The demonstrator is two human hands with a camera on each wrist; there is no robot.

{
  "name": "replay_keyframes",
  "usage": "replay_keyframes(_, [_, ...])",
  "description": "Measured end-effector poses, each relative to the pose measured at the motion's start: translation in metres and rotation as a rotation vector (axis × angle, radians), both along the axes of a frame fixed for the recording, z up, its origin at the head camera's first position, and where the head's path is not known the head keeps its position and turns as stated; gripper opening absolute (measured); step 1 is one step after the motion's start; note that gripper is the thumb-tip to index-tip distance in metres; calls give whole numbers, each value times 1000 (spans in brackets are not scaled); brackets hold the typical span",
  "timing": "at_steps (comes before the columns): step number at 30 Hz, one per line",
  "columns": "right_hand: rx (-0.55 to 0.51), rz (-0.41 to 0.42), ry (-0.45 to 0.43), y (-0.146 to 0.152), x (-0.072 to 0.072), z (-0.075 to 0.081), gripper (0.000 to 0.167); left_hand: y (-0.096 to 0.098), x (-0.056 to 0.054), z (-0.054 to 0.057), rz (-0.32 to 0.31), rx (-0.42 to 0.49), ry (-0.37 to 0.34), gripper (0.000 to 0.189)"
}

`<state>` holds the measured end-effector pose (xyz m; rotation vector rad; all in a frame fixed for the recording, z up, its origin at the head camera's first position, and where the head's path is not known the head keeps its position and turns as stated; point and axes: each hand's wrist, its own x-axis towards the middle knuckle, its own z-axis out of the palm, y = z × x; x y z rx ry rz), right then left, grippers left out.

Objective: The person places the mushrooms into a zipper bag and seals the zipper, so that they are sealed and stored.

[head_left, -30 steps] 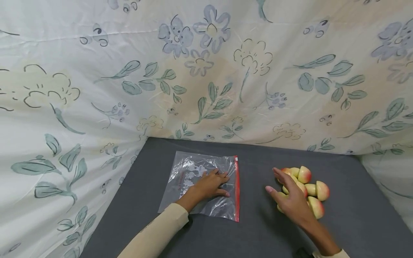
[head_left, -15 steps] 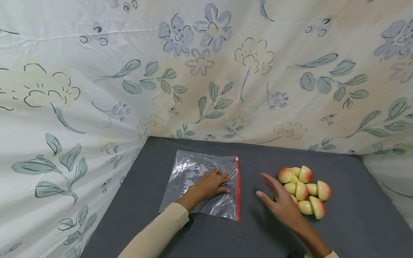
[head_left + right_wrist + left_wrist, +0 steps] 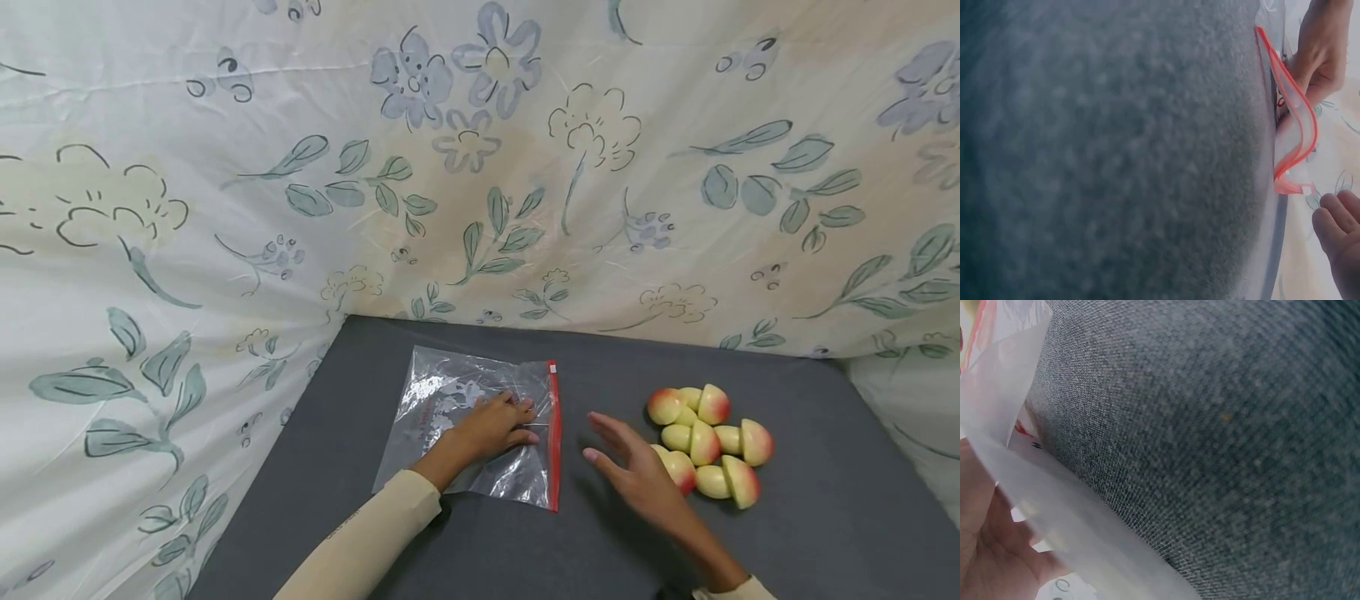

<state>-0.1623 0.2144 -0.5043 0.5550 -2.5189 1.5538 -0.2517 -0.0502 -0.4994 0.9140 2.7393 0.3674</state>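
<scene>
A clear plastic zip bag [image 3: 431, 408] with a red zip edge lies flat on the dark grey table. My left hand [image 3: 491, 427] rests on it near that edge, fingers spread and loosely straight. In the left wrist view a fold of the plastic [image 3: 1066, 506] partly covers the left hand [image 3: 997, 550]. My right hand [image 3: 637, 475] hovers between the bag and several mushroom-shaped pieces [image 3: 703, 442], fingers extended, holding nothing. These have pale yellow stems and red-tinted caps. In the right wrist view the red zip edge [image 3: 1297, 103] bulges up off the table, beside the right hand's fingertips [image 3: 1329, 228].
The dark grey tabletop [image 3: 615, 558] runs back to a floral cloth [image 3: 450, 208] hanging behind and at both sides. The mushroom-shaped pieces lie in a loose cluster on the right, touching or close together.
My right hand has moved left, away from over the mushroom-shaped pieces and toward the bag's red edge, uncovering more of them. The left hand stays on the bag.
</scene>
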Motion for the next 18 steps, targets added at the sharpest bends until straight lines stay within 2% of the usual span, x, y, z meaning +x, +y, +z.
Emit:
replay_keyframes(10, [111, 88, -47, -7, -5, -6, 57, 1, -1, 0, -4, -18, 14, 59])
replay_keyframes(18, [114, 86, -97, -10, -12, -8, 54, 1, -1, -1, -4, -14, 2, 59])
